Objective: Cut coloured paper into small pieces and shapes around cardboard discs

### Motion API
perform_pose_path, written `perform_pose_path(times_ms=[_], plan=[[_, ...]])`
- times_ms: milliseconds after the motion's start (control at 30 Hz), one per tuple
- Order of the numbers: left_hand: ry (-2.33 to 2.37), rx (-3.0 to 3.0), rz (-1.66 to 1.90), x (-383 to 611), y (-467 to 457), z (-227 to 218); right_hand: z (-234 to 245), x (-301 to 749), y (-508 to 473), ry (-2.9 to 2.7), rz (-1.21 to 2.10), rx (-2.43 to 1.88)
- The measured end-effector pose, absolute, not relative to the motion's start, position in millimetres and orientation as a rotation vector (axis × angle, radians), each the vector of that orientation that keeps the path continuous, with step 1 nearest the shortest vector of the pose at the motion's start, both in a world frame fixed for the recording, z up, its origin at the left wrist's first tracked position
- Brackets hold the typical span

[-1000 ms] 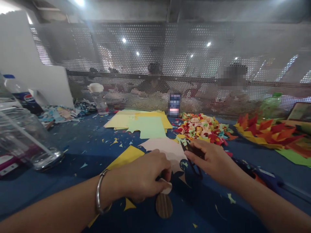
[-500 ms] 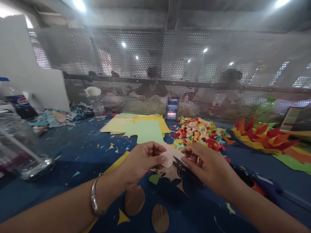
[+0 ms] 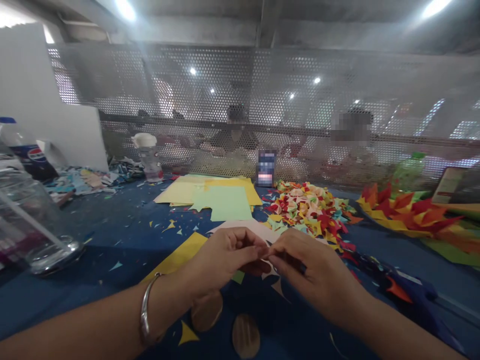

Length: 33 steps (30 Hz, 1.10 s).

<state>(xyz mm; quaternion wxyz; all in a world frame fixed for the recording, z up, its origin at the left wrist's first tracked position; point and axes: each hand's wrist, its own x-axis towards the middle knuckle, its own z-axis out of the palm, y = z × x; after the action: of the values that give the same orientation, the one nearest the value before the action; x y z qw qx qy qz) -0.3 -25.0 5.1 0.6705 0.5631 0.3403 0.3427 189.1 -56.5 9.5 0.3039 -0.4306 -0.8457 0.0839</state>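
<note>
My left hand (image 3: pixel 240 252), a silver bangle on its wrist, is closed in a pinch. My right hand (image 3: pixel 303 265) is closed too, its thumb and finger pinching at the same spot. Between the fingertips is the pale pink paper circle, mostly hidden by the fingers. Just beyond the hands lies a pale pink paper sheet (image 3: pixel 258 227). Pink paper offcuts (image 3: pixel 279 289) lie below the fingers on the blue tabletop. Nearer to me are two brown discs (image 3: pixel 246 336) and a yellow scrap (image 3: pixel 188 334). The scissors cannot be made out.
Green paper (image 3: pixel 230 202) overlaps yellow sheets (image 3: pixel 176 192) ahead. A heap of colourful cut paper (image 3: pixel 303 202) is beyond my right hand, with orange-red paper shapes (image 3: pixel 405 207) farther right. A clear jar (image 3: pixel 33 225), cola bottle (image 3: pixel 30 157) and lidded cup (image 3: pixel 148 157) stand left. A perforated screen (image 3: pixel 195 115) rises behind.
My hands have come together, fingertips meeting. The paper circle, plainly visible in my left hand before, is now mostly covered. The black scissors at my right hand have gone from sight.
</note>
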Motion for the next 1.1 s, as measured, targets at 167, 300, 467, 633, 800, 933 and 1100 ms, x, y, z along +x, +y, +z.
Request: perform_pose_path(times_ms=[167, 300, 467, 633, 800, 933, 1100], plan=[[0.679, 1.384, 0.819, -1.2, -24.9, 3.1, 11.7, 189.3, -56.2, -2.174, 0.263, -1.224], [0.741, 1.440, 0.861, -0.6, -25.3, 0.5, 11.5, 187.3, -57.2, -2.132, 0.270, -1.234], [0.817, 1.452, 0.889, -0.5, -26.9, -1.5, 10.0, 187.4, -58.3, -2.118, 0.316, -1.236], [0.844, 1.478, 0.878, -0.9, -25.6, -1.9, 10.6, 186.6, -59.1, -2.120, 0.312, -1.236], [0.834, 1.474, 0.871, -0.3, -27.0, -0.2, 10.6, 186.0, -59.2, -2.093, 0.335, -1.259], [0.802, 1.451, 0.881, -0.4, -29.1, 0.0, 9.7, 186.9, -59.8, -2.056, 0.366, -1.277], [0.793, 1.484, 0.904, 0.2, -27.6, 0.1, 9.5, 186.6, -61.5, -2.055, 0.392, -1.277]])
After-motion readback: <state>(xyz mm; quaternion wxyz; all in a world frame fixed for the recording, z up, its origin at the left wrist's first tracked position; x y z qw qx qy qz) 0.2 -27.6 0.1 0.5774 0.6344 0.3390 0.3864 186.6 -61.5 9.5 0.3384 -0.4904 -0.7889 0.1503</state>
